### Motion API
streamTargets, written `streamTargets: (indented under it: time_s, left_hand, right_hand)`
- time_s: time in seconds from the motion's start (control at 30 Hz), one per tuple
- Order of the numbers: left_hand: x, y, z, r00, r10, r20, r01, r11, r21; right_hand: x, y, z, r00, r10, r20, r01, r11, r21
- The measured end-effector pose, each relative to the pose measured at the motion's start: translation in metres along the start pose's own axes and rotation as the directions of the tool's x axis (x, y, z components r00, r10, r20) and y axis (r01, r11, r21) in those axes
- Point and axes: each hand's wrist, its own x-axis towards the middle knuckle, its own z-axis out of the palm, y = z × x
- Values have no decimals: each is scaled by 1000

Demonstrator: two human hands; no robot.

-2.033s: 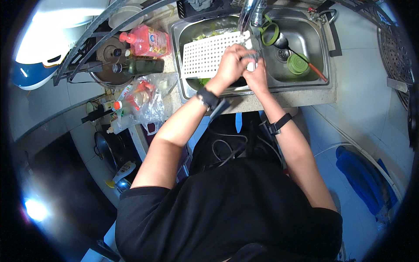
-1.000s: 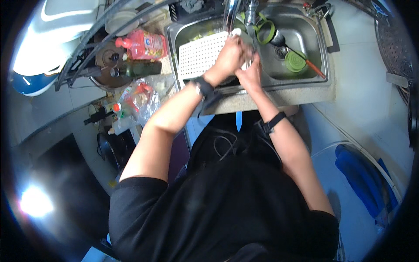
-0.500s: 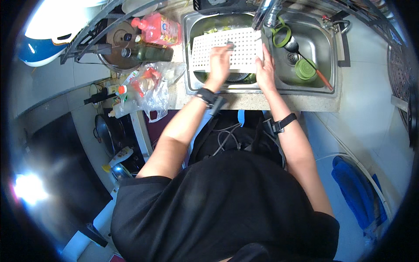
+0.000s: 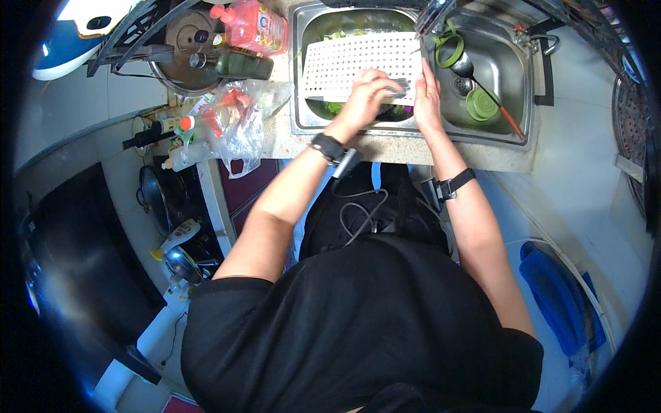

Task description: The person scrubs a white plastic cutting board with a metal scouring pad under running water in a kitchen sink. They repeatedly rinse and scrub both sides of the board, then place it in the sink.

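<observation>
A white perforated tray (image 4: 337, 58) with rows of small round holes is held slantwise over the left sink basin (image 4: 297, 113). My left hand (image 4: 368, 96) is closed on a small dark grey scouring pad (image 4: 398, 88), which rests against the tray's lower right part. The pad is mostly hidden by the fingers and slightly blurred. At the tray's right end, my right hand (image 4: 427, 100) grips the edge, its fingers stretched along the side. Green leaves (image 4: 335, 108) show in the basin below and behind the tray.
The right basin holds a ladle (image 4: 485, 93) with a reddish handle, a green round lid (image 4: 482, 105) and a green ring-shaped piece (image 4: 449, 48). Left on the counter are a pink bottle (image 4: 249, 27), a dark green bottle (image 4: 241, 65), a plastic bag (image 4: 244, 127) and a lidded pot (image 4: 186, 48).
My left hand has moved with the scouring pad from the tray's upper middle down and right. The right hand keeps its grip on the tray's right end. The whole view has shifted slightly.
</observation>
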Motion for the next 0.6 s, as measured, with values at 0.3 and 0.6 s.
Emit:
streamTargets:
  time_s: [0.3,0.6]
  left_hand:
    - [13,8,8,995,71,-73,-72,997,-18]
    - [19,16,14,1000,4,0,-4,993,-114]
  right_hand:
    - [1,1,-1,999,0,-32,3,996,94]
    - [5,3,2,1000,9,-11,-8,997,72]
